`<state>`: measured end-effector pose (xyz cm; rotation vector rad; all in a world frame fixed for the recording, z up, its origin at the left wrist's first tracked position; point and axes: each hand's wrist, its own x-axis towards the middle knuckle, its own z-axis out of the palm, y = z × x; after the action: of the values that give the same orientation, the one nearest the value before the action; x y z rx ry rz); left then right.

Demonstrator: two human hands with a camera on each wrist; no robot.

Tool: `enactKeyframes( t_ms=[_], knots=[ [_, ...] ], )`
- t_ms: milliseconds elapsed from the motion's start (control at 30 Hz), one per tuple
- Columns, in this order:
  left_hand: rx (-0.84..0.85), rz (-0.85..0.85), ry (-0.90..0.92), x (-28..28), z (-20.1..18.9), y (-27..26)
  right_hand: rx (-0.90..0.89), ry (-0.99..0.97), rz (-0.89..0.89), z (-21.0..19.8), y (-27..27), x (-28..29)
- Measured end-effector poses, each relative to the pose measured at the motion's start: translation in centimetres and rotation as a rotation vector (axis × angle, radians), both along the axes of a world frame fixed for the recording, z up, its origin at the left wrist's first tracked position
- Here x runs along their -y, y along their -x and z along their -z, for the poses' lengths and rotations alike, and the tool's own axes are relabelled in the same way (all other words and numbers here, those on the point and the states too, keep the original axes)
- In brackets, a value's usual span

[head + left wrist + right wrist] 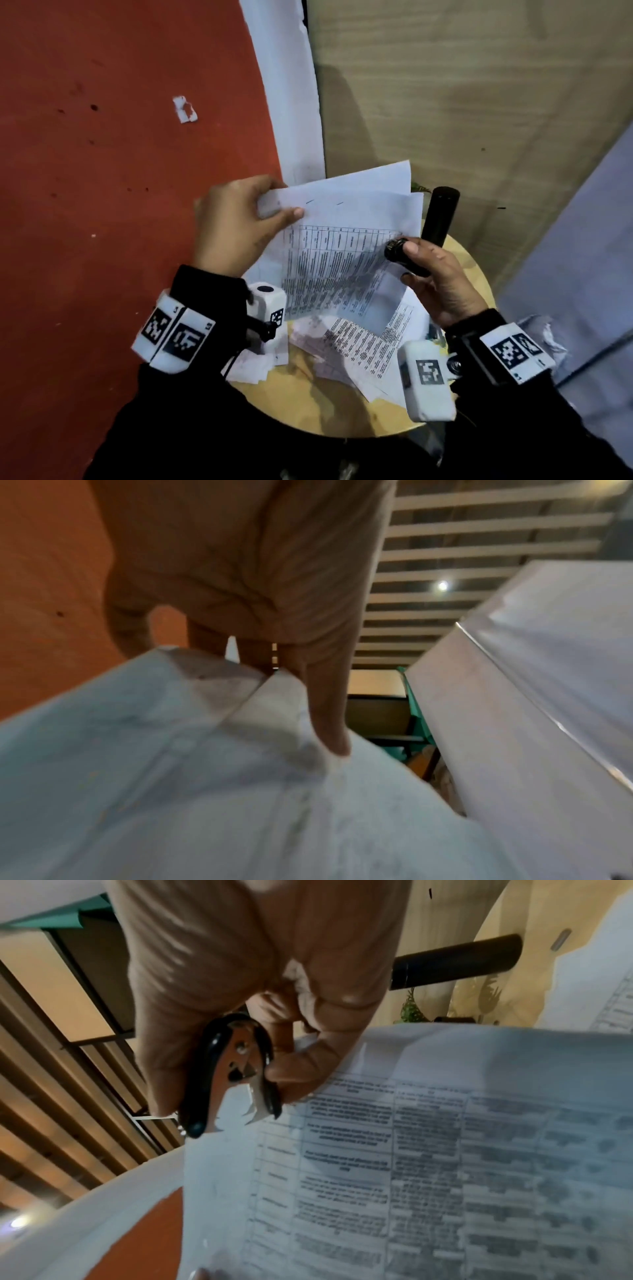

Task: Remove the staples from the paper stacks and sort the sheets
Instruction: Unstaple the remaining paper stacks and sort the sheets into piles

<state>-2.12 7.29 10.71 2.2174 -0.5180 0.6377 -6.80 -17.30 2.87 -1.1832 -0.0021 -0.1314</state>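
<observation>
A stack of printed sheets point(342, 246) is held up above a small round wooden table point(308, 404). My left hand point(239, 219) pinches its upper left corner between thumb and fingers; the thumb point(329, 723) presses on the white paper point(205, 777). My right hand point(435, 274) grips a black staple remover point(400, 255) at the stack's right edge. In the right wrist view the staple remover point(232, 1077) shows its metal claws next to the sheet with a printed table point(411, 1150), and the fingers also touch that sheet's edge.
Loose printed sheets point(359, 346) lie spread on the table. A black cylinder point(440, 216) stands at the table's far side. Red floor point(102, 171) with a paper scrap point(185, 109) lies to the left, a wooden panel point(462, 102) behind.
</observation>
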Motion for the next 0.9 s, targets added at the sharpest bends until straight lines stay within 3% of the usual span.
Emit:
enactKeyframes(
  t_ms=[200,400,600,900],
  knots=[
    [-0.079,0.093,0.093,2.0,0.1,2.0,0.021,0.100,0.098,-1.6,1.4,-0.8],
    [-0.165,0.211,0.127,2.0,-1.3,3.0,0.370,0.570,0.668,-4.4,3.1,-0.8],
    [-0.160,0.198,0.157,1.3,-2.6,3.4,0.396,0.668,0.435,-5.6,3.1,-2.7],
    [-0.215,0.268,0.096,1.0,-3.8,3.0,0.707,1.042,0.432,-7.6,2.2,-4.2]
  ],
)
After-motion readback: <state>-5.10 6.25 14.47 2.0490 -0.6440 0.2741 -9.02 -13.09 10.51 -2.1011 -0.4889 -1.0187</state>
